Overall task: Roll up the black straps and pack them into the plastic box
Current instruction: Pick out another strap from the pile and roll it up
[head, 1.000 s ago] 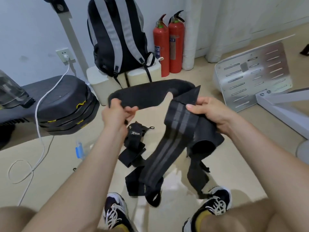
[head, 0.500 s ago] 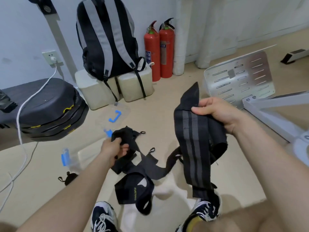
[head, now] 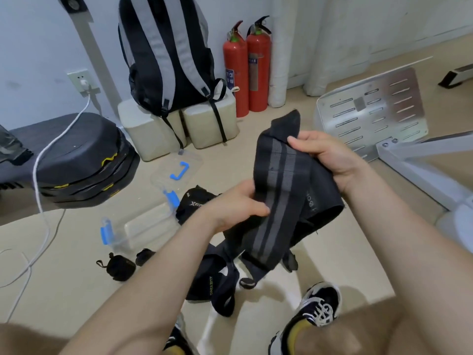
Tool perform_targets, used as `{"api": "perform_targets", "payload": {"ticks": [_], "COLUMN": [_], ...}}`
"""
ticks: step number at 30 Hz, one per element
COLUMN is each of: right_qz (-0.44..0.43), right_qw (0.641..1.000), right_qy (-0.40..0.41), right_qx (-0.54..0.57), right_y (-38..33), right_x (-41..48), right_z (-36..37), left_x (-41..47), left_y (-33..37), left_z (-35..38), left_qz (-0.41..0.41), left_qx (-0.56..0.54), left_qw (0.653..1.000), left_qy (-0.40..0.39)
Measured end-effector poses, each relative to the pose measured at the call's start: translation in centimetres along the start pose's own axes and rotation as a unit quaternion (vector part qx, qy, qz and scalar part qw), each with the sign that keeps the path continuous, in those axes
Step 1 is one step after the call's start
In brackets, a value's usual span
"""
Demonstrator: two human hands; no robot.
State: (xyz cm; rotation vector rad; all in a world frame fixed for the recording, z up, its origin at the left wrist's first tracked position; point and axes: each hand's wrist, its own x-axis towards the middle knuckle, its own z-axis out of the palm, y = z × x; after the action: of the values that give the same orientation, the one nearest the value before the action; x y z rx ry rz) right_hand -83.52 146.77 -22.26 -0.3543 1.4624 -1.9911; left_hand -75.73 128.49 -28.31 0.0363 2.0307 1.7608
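While your left grip (head: 238, 203) pinches the striped strap (head: 279, 190) midway and your right grip (head: 330, 160) clutches its top, it hangs taut enough for rolling; loose straps (head: 217, 283) lie on the floor below; beyond, the plastic box (head: 146, 226) looks open.

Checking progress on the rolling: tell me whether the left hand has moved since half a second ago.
Yes. The left hand has moved right, away from the plastic box, onto the striped strap the right hand holds.

Grey-striped black strap (head: 277, 190) draped unrolled (held aloft), other straps (head: 217, 283) heaped on floor (head: 76, 290), clear plastic box (head: 143, 229) open nearby
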Motion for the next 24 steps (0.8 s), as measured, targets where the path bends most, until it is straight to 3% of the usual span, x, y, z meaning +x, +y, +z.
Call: {"api": "perform_targets", "payload": {"ticks": [2,4,5,7,9,12,15,19,24], "right_qz": [-0.026,-0.052,-0.059,-0.060,-0.038,-0.017,-0.006,-0.008,0.019], "right_qw": [0.999,0.996,0.993,0.986,0.978,0.978,0.984,0.984,0.995], "right_qy": [-0.014,-0.012,-0.012,-0.001,0.009,0.021,0.042,0.072,0.068], "right_qx": [0.040,0.078,0.101,0.155,0.203,0.206,0.173,0.164,0.076], "right_y": [-0.1,0.0,0.0,0.3,0.8,1.3,0.8,0.1,1.3], "right_x": [-0.2,-0.3,-0.4,-0.5,-0.3,-0.2,-0.3,-0.6,-0.5], "right_z": [-0.2,-0.4,-0.3,0.0,0.4,0.8,0.0,-1.0,-0.5], "left_x": [-0.3,-0.8,-1.1,-0.7,-0.3,0.0,0.4,-0.4,-0.8], "left_y": [-1.4,-2.7,-3.0,-3.6,-3.6,-2.7,-3.5,-4.2,-1.9], "left_z": [-0.3,-0.9,-0.9,0.2,2.3,4.6,4.4,3.8,3.7], "left_qz": [-0.017,-0.023,-0.028,-0.061,-0.074,-0.038,-0.002,0.009,0.026], "left_qx": [-0.077,-0.235,-0.290,-0.228,-0.056,0.070,0.066,-0.165,0.016], "left_qw": [0.996,0.964,0.949,0.969,0.994,0.997,0.996,0.985,0.990], "left_qy": [-0.050,-0.120,-0.119,-0.068,-0.057,-0.018,0.064,0.052,0.134]}}
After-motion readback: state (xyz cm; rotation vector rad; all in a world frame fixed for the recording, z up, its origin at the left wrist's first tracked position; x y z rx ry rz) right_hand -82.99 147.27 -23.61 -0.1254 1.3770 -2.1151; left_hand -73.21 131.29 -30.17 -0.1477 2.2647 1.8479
